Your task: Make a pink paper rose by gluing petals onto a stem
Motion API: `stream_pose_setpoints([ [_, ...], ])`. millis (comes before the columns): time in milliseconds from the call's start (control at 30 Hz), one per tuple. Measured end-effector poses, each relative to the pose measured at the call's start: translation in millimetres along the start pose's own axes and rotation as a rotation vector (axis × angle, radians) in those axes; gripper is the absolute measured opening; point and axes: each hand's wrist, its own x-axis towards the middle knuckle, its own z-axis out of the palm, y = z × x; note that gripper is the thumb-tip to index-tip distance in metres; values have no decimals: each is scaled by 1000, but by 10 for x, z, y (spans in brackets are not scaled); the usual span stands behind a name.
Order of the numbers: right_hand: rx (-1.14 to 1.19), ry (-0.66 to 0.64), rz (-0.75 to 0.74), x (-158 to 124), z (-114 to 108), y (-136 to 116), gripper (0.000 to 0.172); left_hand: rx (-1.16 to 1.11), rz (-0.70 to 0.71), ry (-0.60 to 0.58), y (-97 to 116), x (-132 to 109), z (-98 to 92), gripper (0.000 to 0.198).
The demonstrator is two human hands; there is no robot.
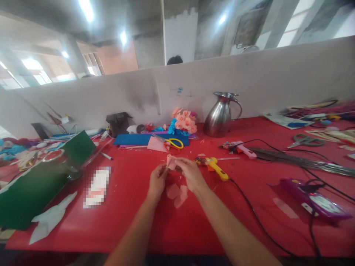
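Both my hands meet above the middle of the red table (133, 221). My left hand (156, 181) and my right hand (190, 173) pinch a small rolled piece of pink paper (171, 162) between their fingertips. Beneath them on the table lie a few loose pink paper petals (177, 193). A yellow glue gun (214, 167) lies just right of my right hand, its black cord running toward the table's front edge.
Yellow-handled scissors (172, 142) and blue sheets (144, 139) lie behind my hands, beside a bunch of pink paper flowers (184, 122). A steel jug (220, 114) stands at the back. Green card (36, 181) at left, a pink glue gun (242, 147), wires (299, 161) and a purple power strip (316, 199) at right.
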Motion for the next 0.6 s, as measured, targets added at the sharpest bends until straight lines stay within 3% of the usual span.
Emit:
stream_pose_setpoints([
  [167, 2, -3, 0, 8, -8, 4, 16, 17, 38, 8, -15, 12, 1, 19],
  [600, -43, -6, -32, 3, -3, 4, 17, 381, 149, 107, -10, -75, -44, 20],
])
